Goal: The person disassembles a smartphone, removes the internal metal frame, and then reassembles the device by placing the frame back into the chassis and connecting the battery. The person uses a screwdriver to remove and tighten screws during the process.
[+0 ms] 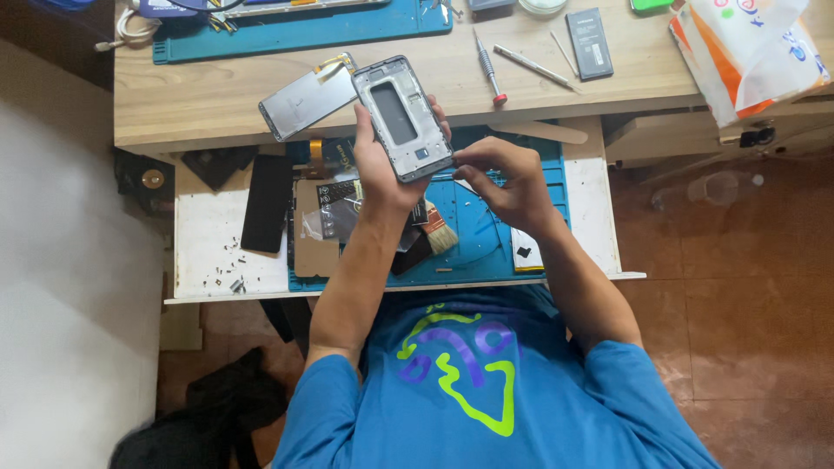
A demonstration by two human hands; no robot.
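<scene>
At the far left of the pull-out shelf (pixel 200 234), tiny screws (pixel 228 265) lie loose near the front edge; a knock to the shelf could send them onto the floor. Beside them lies a dark phone panel (pixel 267 202).

Above it, a grey screen panel (pixel 306 106) hangs over the desk (pixel 174 95) edge and seems to be joined by a thin ribbon to the phone frame (pixel 402 117), so a sudden pull on the frame could strain or tear that ribbon.

The left hand (pixel 382 169) is closed around the lower half of the phone frame, holding it upright above the blue mat (pixel 486 234). If the grip slackens, the frame would likely drop onto the brush (pixel 437 227) below.

The right hand (pixel 508 178) is mostly curled, its fingertips pinched at the frame's bottom corner; whether they hold a small part I cannot tell. Too much force there could bend the corner.

Further right, a screwdriver (pixel 489 69) and tweezers (pixel 534 67) rest on the desk, the screwdriver tip near the edge, where it could roll off.
</scene>
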